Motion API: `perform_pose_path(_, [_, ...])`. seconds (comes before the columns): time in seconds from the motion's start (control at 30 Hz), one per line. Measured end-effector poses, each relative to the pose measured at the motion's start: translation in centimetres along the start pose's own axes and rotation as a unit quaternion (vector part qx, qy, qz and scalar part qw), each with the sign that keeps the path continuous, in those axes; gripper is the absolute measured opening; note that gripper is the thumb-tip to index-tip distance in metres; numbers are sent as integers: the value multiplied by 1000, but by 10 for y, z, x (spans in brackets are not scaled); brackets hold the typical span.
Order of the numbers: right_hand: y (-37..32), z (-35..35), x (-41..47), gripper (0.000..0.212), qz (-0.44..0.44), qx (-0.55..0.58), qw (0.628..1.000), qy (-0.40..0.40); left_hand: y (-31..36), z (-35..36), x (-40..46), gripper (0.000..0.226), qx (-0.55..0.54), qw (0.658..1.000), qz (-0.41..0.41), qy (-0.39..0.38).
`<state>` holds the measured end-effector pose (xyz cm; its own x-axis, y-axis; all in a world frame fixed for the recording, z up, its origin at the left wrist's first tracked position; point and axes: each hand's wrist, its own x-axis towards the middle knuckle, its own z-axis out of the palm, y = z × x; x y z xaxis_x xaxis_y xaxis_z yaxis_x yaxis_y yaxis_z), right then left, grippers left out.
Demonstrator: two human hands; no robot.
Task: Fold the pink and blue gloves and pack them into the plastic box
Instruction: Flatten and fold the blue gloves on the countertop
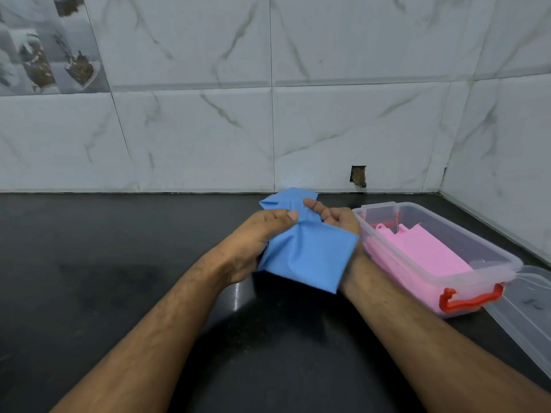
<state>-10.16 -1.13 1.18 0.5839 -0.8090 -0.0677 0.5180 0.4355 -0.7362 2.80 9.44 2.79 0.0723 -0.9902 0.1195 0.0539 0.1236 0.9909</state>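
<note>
Both hands gripped the blue glove (304, 251) above the surface (119, 263): left hand (253, 242) pinching, right hand (337, 222) curled underneath. No writing showed on the plastic box (489, 251) holding the pink glove (423, 254).

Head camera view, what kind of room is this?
Probably a kitchen or utility counter at home: a dark polished stone worktop meets a wall of white marble-look tiles, with a few patterned tiles at upper left.

The blue glove (307, 251) looked like smooth, matt rubber. The box (465, 234) and its lid (530, 311) were clear, slightly cloudy plastic, the clip (469, 299) glossy red plastic. The pink gloves (429, 257) seemed matt. The dark tabletop (119, 257) shone like polished stone; the wall tiles (343, 129) were glossy marble-patterned.
</note>
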Motion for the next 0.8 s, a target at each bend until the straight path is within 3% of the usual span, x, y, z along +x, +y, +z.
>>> perform_pose_path(0.1, [3, 1, 2, 36, 21, -67, 997, 26, 1, 1, -5, 24, 66, 990, -77, -101])
perform_pose_path(0.17, [12, -2, 4, 23, 11, -183, 982, 48, 3, 2, -8, 17, 112, 968, -123, -188])
perform_pose_path(0.2, [14, -4, 5, 16, -14, -265, 961, 71, 3, 1, -9, 15, 127, 958, -138, -216])
perform_pose_path(0.27, [15, -6, 4, 23, -63, -414, 902, 101, 4, -1, -10, 12, 141, 949, -152, -239])
perform_pose_path(0.33, [14, -7, 1, 31, -86, -483, 866, 98, 4, -3, -10, 18, 139, 952, -150, -230])
perform_pose_path(0.43, [13, -11, -1, 33, -83, -533, 839, 71, 2, -9, -6, 33, 131, 972, -119, -155])
perform_pose_path(0.53, [11, -11, -3, 31, -84, -581, 808, 56, -4, -20, 3, 36, 196, 979, -59, 8])
perform_pose_path(0.6, [11, -9, -5, 31, -64, -593, 801, 50, -12, -33, 10, 33, 347, 928, -21, 133])
perform_pose_path(0.67, [12, -6, -8, 30, -43, -612, 788, 43, -22, -47, 16, 24, 522, 825, -13, 216])
perform_pose_path(0.7, [12, -4, -11, 30, -42, -635, 770, 42, -27, -52, 17, 23, 551, 802, -21, 231])
perform_pose_path(0.8, [13, 3, -19, 37, -62, -733, 677, 38, -36, -57, 23, 29, 496, 840, -50, 213])
